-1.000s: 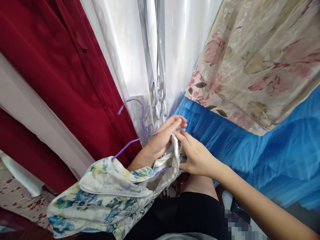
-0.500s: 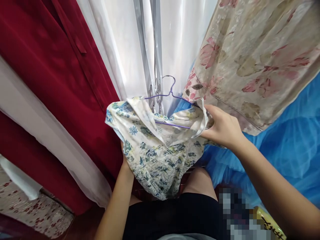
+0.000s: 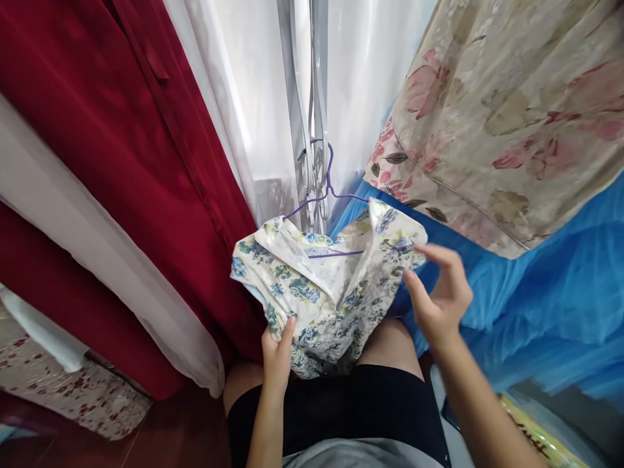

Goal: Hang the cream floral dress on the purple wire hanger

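Observation:
A white blouse [image 3: 312, 286] with blue and yellow flowers hangs on a thin purple hanger [image 3: 329, 190], its V-neck facing me. The hanger's hook and shoulder wires show above the neckline, and its bottom bar crosses inside the opening. My left hand [image 3: 277, 354] is closed on the blouse's left side, thumb in front and the other fingers hidden behind the cloth. By the right sleeve is my right hand [image 3: 441, 292], its thumb and index finger apart. The index fingertip is at the sleeve's edge; I cannot tell whether it touches.
Red curtain cloth [image 3: 146, 162] hangs on the left and a white curtain [image 3: 244, 97] behind the hanger, with grey straps [image 3: 307, 84] in front of it. To the right hang a beige floral cloth [image 3: 517, 117] and blue gauzy fabric [image 3: 546, 292]. A yellow package [image 3: 541, 429] lies lower right.
My right hand has let go of the neckline and moved down to the sleeve. The right shoulder now lies over the hanger. My left thumb has come into view on the blouse's front.

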{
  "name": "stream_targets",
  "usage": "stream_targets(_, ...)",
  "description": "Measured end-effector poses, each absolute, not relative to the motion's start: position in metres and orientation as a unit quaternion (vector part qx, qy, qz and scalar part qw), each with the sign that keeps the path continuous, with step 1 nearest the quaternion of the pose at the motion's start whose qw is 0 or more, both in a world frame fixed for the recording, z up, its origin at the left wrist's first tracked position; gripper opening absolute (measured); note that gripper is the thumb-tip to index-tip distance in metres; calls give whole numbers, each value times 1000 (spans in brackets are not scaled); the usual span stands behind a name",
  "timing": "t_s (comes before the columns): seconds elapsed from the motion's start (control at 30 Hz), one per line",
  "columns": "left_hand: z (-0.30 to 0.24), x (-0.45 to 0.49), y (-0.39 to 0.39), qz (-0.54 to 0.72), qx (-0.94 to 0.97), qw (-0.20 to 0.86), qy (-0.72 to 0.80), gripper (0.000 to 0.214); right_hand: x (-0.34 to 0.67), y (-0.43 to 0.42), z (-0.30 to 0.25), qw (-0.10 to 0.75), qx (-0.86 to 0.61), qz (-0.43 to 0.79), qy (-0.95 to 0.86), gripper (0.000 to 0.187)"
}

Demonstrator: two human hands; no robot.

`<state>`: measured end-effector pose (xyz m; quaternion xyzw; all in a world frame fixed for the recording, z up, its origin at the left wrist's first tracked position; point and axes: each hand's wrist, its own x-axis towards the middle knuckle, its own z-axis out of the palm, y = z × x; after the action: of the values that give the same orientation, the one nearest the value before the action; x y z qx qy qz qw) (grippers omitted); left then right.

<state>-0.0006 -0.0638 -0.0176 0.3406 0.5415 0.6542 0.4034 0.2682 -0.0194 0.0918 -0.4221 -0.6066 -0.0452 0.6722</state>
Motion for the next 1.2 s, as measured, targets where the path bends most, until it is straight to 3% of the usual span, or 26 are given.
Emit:
stream_targets(0.03, -19, 2, -67, 651, 341, 401, 548, 52, 255, -27, 70, 719, -440, 29, -537, 20)
stream_targets(0.07, -19, 5, -70, 646, 340, 399, 555, 51, 240, -34, 49, 715, -465, 126, -506, 15)
stream_targets(0.17, -16, 12, -77, 626, 346, 411, 565, 47, 199, -45, 1, 550, -486, 394, -554, 34)
stream_targets(0.23, -13, 15, -80, 623, 346, 417, 564, 45, 179, -44, -13, 492, -458, 464, -577, 40)
stream_targets(0.37, -13, 14, -81, 656, 310, 383, 572, 47, 170, -34, -11, 499, -413, 501, -573, 42)
stream_targets(0.47, -14, 13, -79, 704, 245, 347, 569, 45, 178, -32, -9, 518, -424, 507, -543, 32)
stream_targets(0.6, -15, 21, -78, 718, 215, 388, 537, 44, 183, -40, -11, 493, -427, 519, -553, 27)
stream_targets(0.73, -17, 25, -79, 710, 219, 403, 534, 42, 178, -43, -10, 490, -407, 519, -570, 34)
stream_targets(0.8, -20, 21, -79, 716, 257, 343, 551, 44, 177, -43, -10, 505, -409, 536, -539, 38)
stream_targets(0.9, -24, 12, -79, 734, 346, 121, 571, 52, 181, -46, -10, 513, -415, 582, -475, 37)
stream_targets(0.97, -27, 13, -78, 705, 429, 22, 565, 44, 186, -51, -9, 503, -430, 596, -454, 36)
stream_targets(1.1, -31, 41, -77, 536, 634, 154, 536, 22, 190, -61, -2, 472, -439, 606, -467, 40)
stream_targets(1.2, -31, 62, -75, 515, 630, 229, 535, 15, 191, -66, 6, 456, -429, 618, -475, 39)
